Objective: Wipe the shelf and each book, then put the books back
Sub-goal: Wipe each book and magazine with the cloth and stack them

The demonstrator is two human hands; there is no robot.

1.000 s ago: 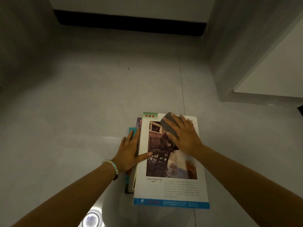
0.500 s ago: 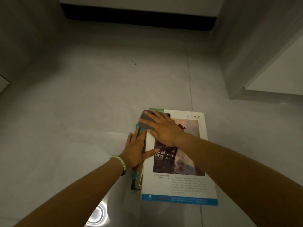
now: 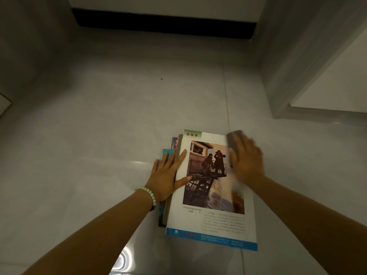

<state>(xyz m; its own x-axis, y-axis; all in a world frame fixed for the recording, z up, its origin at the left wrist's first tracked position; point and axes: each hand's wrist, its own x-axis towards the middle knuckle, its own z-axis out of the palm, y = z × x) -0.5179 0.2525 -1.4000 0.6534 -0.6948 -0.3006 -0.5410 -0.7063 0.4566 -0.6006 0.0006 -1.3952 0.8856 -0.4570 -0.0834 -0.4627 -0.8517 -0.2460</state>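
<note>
Head view: a stack of books (image 3: 204,187) lies on the floor (image 3: 99,135) at lower centre of the frame. The left hand (image 3: 168,173) rests flat, fingers spread, on the left edge of the top book (image 3: 214,217). The blurred right hand (image 3: 246,161) presses a grey cloth (image 3: 234,138) with straight fingers onto the book's upper right corner.
</note>
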